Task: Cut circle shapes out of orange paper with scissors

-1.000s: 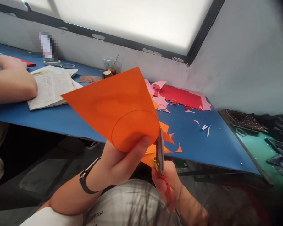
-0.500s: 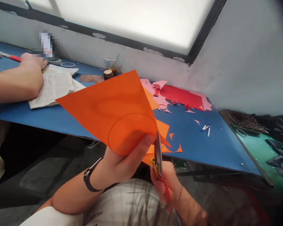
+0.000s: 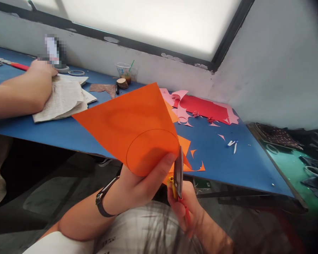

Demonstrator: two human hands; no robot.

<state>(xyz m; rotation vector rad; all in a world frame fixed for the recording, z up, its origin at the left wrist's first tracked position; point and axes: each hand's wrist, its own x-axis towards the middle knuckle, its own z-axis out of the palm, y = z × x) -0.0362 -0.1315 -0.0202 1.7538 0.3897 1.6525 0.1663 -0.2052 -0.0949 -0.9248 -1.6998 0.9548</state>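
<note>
Pinching the orange sheet (image 3: 127,116) at its lower edge, the left hand (image 3: 143,183) is closed, thumb over the drawn circle (image 3: 148,146). The right hand (image 3: 187,201) is curled around the handles of the scissors (image 3: 178,169), blades at the sheet's 4 o'clock edge. Relative to the sheet, the plastic cup (image 3: 123,69) stands at 12 o'clock; red paper (image 3: 205,108) lies between 2 and 3, newspaper (image 3: 60,100) near 10.

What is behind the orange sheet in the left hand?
Behind the orange sheet lies the blue table, with orange scraps showing past the sheet's right edge. It also hides fingers of the left hand; whatever else it covers cannot be seen.
</note>
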